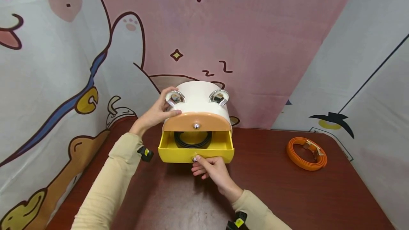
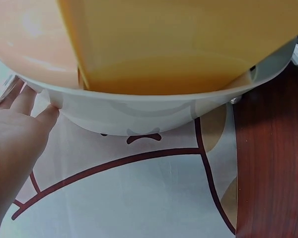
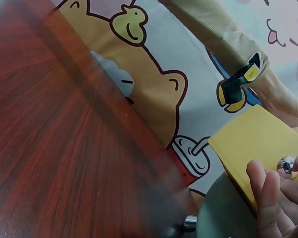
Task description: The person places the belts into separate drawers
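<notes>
A white, rounded desktop drawer box [image 1: 198,98] with two shiny silver ear-like pieces stands on the table against the backdrop. My left hand [image 1: 154,112] holds its upper left side, thumb on the front and fingers around the left silver piece [image 1: 175,98]. Below the peach upper drawer [image 1: 179,122], which sits closed, the yellow lower drawer [image 1: 177,156] is pulled out toward me. Inside it lies a coiled black belt-like strap [image 1: 193,146]. My right hand [image 1: 215,172] pinches the silver knob [image 3: 286,164] of the yellow drawer between thumb and fingers.
To the right, a coiled orange belt [image 1: 292,155] with a metal buckle lies on the dark red-brown table [image 1: 265,187]. Behind the table hangs a cartoon-printed cloth [image 1: 255,45], close to the back of the drawer box.
</notes>
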Motion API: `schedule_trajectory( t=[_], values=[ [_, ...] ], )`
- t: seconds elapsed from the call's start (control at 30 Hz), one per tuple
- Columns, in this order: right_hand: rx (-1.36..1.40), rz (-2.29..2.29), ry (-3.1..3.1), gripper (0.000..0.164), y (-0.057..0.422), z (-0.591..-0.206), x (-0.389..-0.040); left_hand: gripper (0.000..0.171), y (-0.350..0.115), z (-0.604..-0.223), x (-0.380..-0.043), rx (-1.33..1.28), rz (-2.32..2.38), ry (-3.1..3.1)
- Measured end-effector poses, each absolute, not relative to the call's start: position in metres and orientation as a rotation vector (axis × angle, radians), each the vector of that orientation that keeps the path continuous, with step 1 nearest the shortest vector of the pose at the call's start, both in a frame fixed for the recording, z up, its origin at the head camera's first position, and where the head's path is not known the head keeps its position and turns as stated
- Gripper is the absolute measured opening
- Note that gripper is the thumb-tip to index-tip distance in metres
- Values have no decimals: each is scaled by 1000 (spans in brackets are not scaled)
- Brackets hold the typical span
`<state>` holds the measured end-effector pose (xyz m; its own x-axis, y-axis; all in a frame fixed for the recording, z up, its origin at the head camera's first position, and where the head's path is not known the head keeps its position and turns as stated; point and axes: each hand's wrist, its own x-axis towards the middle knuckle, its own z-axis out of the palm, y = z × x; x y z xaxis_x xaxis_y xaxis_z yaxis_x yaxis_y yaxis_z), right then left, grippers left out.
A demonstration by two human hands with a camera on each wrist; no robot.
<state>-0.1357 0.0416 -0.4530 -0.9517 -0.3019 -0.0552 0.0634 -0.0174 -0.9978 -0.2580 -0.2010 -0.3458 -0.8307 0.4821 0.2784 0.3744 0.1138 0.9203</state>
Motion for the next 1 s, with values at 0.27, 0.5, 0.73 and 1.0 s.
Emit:
schedule_trajectory(
  t=[0.27, 0.5, 0.73, 1.0],
  values=[
    [-257, -2074, 1998, 38, 40, -454, -140, 74, -202, -348, -260, 884, 1842, 2281],
    [-269, -2075, 2016, 41, 41, -454, -144, 75, -201, -348, -261, 882, 1857, 2265],
    [-276, -2082, 2020, 44, 40, -454, -149, 75, -201, -347, -260, 896, 1866, 2254],
    [-251, -2087, 2024, 40, 41, -452, -151, 74, -200, -347, -261, 908, 1867, 2263]
  ],
)
